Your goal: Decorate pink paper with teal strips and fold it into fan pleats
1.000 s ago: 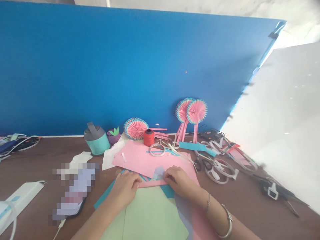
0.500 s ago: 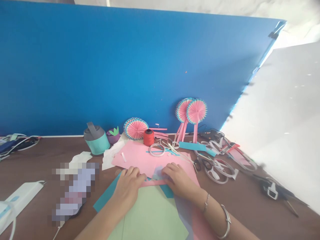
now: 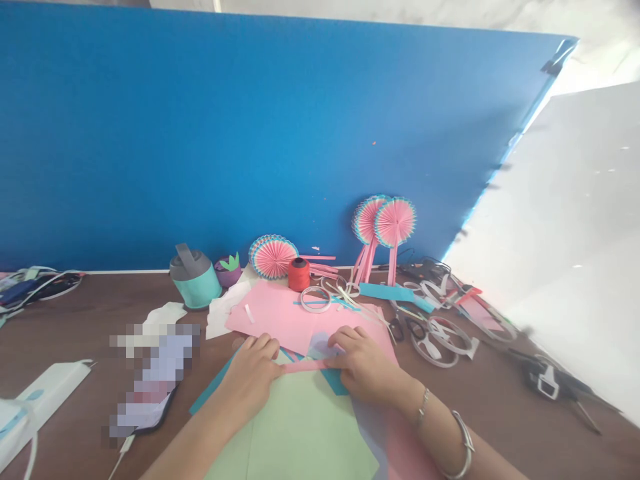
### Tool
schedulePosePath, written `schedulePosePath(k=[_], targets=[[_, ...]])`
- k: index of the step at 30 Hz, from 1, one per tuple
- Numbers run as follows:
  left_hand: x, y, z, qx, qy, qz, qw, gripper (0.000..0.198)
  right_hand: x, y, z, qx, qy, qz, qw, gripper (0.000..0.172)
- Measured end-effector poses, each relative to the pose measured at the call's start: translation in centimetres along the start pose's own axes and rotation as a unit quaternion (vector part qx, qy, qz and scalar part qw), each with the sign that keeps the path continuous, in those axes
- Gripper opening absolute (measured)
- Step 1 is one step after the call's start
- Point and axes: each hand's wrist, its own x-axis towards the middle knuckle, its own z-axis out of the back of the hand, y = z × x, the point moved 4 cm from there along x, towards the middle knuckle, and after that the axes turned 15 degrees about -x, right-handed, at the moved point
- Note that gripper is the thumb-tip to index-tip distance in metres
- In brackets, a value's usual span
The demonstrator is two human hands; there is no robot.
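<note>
My left hand [image 3: 250,377] and my right hand [image 3: 367,367] press down on the two ends of a narrow folded pink paper strip [image 3: 307,365]. Both hands have their fingers curled and pinching the strip. The strip lies across a pale green sheet [image 3: 305,433] near me, with a teal sheet [image 3: 210,390] sticking out under my left hand. A large pink sheet [image 3: 285,317] lies just beyond the strip. My right wrist wears a bracelet and a silver bangle.
Behind the sheets stand pink pleated paper fans [image 3: 274,257] [image 3: 393,223], a red thread spool [image 3: 299,274], a tape ring [image 3: 315,299], a teal lidded cup [image 3: 195,277] and scissors [image 3: 435,337]. A blue partition [image 3: 250,133] backs the brown table [image 3: 75,333].
Both hands have shifted slightly along the pink strip, the right hand sliding a little toward me. The strip stays flat between them.
</note>
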Motion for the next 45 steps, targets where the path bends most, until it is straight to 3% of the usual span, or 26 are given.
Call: schedulePosePath(k=[3, 5, 9, 12, 15, 17, 19, 21, 23, 25, 27, 29, 31, 33, 35, 37, 39, 41, 45], targets=[[0.1, 0.8, -0.2, -0.03, -0.013, 0.002, 0.999, 0.044, -0.3, 0.0, 0.0, -0.009, -0.007, -0.002, 1.0, 0.042], [0.2, 1.6, -0.4, -0.079, -0.051, 0.004, 0.996, 0.041, -0.3, 0.1, -0.2, -0.025, -0.013, 0.004, 1.0, 0.032], [0.0, 3.7, -0.1, -0.201, -0.224, 0.024, 0.954, 0.046, -0.2, 0.1, 0.1, -0.012, -0.067, -0.002, 0.998, 0.027], [-0.5, 4.9, 0.5, -0.273, -0.344, 0.06, 0.896, 0.039, -0.2, -0.9, 0.7, 0.096, -0.142, -0.072, 0.983, 0.025], [-0.7, 4.8, 1.2, -0.322, -0.385, 0.094, 0.86, 0.022, -0.4, -2.5, 0.3, 0.24, -0.19, -0.194, 0.932, 0.023], [-0.4, 4.1, 1.8, -0.369, -0.353, 0.106, 0.854, 0.015, -0.6, -3.4, -0.4, 0.322, -0.195, -0.264, 0.888, 0.026], [0.2, 2.9, 1.9, -0.452, -0.243, 0.129, 0.848, 0.022, -0.7, -3.7, -0.8, 0.383, -0.191, -0.3, 0.853, 0.029], [0.7, 1.4, 1.2, -0.557, -0.11, 0.183, 0.803, 0.036, -0.6, -3.5, -0.8, 0.421, -0.182, -0.303, 0.835, 0.03], [1.2, 0.0, 0.7, -0.633, -0.053, 0.204, 0.745, 0.05, -0.4, -2.9, -0.3, 0.43, -0.17, -0.285, 0.839, 0.03], [2.1, -1.2, 0.4, -0.715, -0.071, 0.17, 0.674, 0.049, -0.3, -2.2, 0.5, 0.416, -0.16, -0.263, 0.856, 0.029], [3.0, -1.6, 0.1, -0.783, -0.135, 0.142, 0.591, 0.042, -0.1, -1.6, 1.2, 0.397, -0.147, -0.248, 0.871, 0.03], [3.7, -1.4, -0.6, -0.801, -0.204, 0.163, 0.538, 0.038, 0.2, -1.2, 1.8, 0.388, -0.121, -0.234, 0.883, 0.033], [4.2, -1.1, -1.2, -0.792, -0.238, 0.178, 0.533, 0.039, 0.8, -0.7, 2.2, 0.376, -0.085, -0.207, 0.899, 0.036], [4.4, -0.7, -1.7, -0.768, -0.26, 0.182, 0.556, 0.041, 1.5, -0.3, 2.4, 0.344, -0.059, -0.19, 0.918, 0.033], [4.4, -0.3, -2.3, -0.744, -0.269, 0.187, 0.582, 0.043, 2.3, 0.0, 2.2, 0.306, -0.051, -0.203, 0.929, 0.025], [4.4, 0.2, -2.8, -0.735, -0.273, 0.192, 0.59, 0.043, 3.0, 0.2, 1.6, 0.304, -0.044, -0.233, 0.923, 0.016], [4.2, 0.7, -3.3, -0.754, -0.276, 0.184, 0.568, 0.044, 3.6, 0.4, 0.5, 0.35, -0.026, -0.256, 0.901, 0.017], [4.1, 1.0, -3.5, -0.793, -0.262, 0.154, 0.528, 0.049, 3.9, 0.5, -0.7, 0.416, -0.017, -0.26, 0.871, 0.021], [3.9, 0.7, -3.6, -0.855, -0.193, 0.083, 0.473, 0.053, 3.8, 1.1, -1.7, 0.536, -0.04, -0.214, 0.816, 0.025]])
